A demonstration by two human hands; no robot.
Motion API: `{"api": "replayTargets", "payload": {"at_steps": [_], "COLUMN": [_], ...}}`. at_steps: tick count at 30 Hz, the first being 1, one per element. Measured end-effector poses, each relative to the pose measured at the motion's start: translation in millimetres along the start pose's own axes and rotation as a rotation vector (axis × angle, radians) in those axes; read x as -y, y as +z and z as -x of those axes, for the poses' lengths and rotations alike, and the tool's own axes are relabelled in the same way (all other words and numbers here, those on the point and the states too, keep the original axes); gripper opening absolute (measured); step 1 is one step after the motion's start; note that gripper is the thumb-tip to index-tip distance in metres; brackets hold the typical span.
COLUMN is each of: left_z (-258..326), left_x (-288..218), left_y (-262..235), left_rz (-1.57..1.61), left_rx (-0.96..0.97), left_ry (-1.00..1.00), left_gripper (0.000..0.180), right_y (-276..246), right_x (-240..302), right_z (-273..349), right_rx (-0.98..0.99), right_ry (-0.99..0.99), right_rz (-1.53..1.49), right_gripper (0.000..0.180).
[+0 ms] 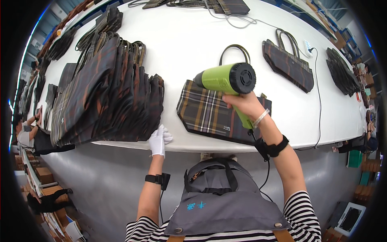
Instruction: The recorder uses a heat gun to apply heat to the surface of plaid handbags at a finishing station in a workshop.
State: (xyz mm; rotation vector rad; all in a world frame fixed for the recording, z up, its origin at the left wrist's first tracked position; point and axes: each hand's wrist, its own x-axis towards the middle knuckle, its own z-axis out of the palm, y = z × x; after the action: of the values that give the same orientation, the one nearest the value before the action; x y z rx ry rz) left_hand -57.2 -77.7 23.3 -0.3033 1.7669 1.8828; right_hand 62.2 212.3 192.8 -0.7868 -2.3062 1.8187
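My right hand point(246, 105), bare, grips the handle of a lime-green heat gun point(217, 78) with a black vented back end. Its dark nozzle points left, above the upper left part of a plaid tote bag point(205, 111). The bag lies flat at the table's front edge in brown, yellow and white checks, one handle loop showing beyond the gun. My left hand point(160, 140), in a white glove, rests at the table edge with its fingers loosely apart. It is beside the lower corner of a thick row of dark plaid bags point(121, 97); whether it touches them is unclear.
On the white table point(177, 44), another plaid tote point(288, 64) lies at right, near a white power strip point(308, 47) and trailing cord. A dark bag stack point(342, 72) sits farther right. More bags lie at the far edge. A person point(30, 135) works at far left.
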Motion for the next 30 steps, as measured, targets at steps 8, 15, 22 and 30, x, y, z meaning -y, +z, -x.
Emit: {"api": "replayTargets", "payload": {"at_steps": [8,15,22,30], "left_z": [5,13,22,42], "left_x": [0,-3,8,24], "left_y": [-6,1,30,125], "left_rz": [-0.018,-0.007,0.029,-0.577], "left_rx": [-0.052,-0.038,-0.033,-0.316], "left_ry": [0.011,-0.001,-0.037,0.116], "left_gripper": [0.026,0.024,0.033,0.085], "right_y": [12,-33,-114,-164], "right_x": [19,8,-9,-22], "right_z": [5,94,184,247], "right_rx": [0.172,0.291,0.043,-0.188], "right_ry": [0.062,0.112,0.31,0.409], "right_rz": [-0.044,-0.003,-0.029,0.003], "right_gripper": [0.018,0.029,0.028,0.024]}}
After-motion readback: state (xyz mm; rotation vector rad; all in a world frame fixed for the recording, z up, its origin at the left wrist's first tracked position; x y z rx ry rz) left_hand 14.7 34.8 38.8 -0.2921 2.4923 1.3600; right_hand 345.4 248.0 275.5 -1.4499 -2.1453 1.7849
